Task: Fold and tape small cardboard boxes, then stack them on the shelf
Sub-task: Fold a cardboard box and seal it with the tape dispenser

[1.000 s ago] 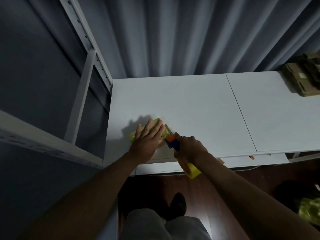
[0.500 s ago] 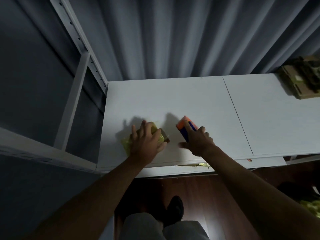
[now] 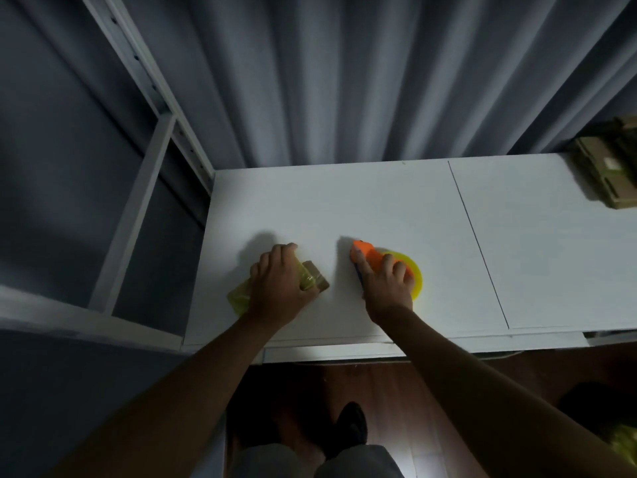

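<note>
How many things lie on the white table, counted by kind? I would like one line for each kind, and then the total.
Small cardboard box wrapped in yellow tape, under the left hand: 1
Orange tape dispenser with yellow roll, under the right hand: 1
Pile of flat cardboard at the table's far right: 1
Total: 3

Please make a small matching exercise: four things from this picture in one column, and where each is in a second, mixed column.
Things:
1. left hand
2. right hand
3. stack of cardboard
4. shoe

Places:
a. on the dark floor below the white surface
b. on the orange tape dispenser
c. far right edge of the surface
d. around the small taped box

Pairs: 1-d, 2-b, 3-c, 4-a
</note>
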